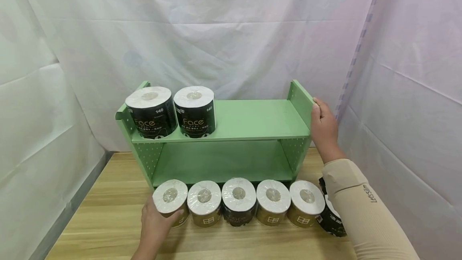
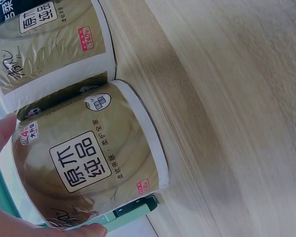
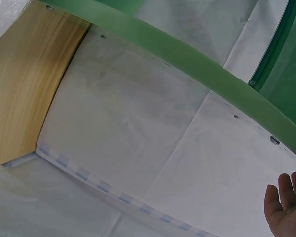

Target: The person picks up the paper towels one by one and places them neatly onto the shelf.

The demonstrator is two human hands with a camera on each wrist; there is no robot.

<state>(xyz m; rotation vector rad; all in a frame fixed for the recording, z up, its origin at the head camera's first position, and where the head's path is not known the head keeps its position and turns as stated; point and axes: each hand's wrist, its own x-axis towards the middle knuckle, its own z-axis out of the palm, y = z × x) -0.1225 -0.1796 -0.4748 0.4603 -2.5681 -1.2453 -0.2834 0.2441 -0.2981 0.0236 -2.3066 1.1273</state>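
My left hand (image 1: pixel 159 218) grips the leftmost gold-wrapped toilet paper roll (image 1: pixel 170 196), thumb on its front and fingers round its left side. In the left wrist view, that roll (image 2: pixel 89 153) stands beside another gold one (image 2: pixel 54 44). The green two-tier shelf (image 1: pixel 252 119) stands behind the row. Its right side panel (image 1: pixel 302 105) has my right hand (image 1: pixel 324 127) against its outer face near the top front edge. Seen from the right wrist, the right hand's fingers (image 3: pixel 287 197) are extended with nothing between them.
Two black-wrapped rolls stand upright on the shelf's upper tier, one at the left end (image 1: pixel 153 115) and one beside it (image 1: pixel 195 113). More gold and black rolls (image 1: pixel 238 196) line the wooden table (image 1: pixel 97 212). A black roll (image 1: pixel 332 220) is partly behind my right sleeve. White curtains (image 1: pixel 223 43) surround the table.
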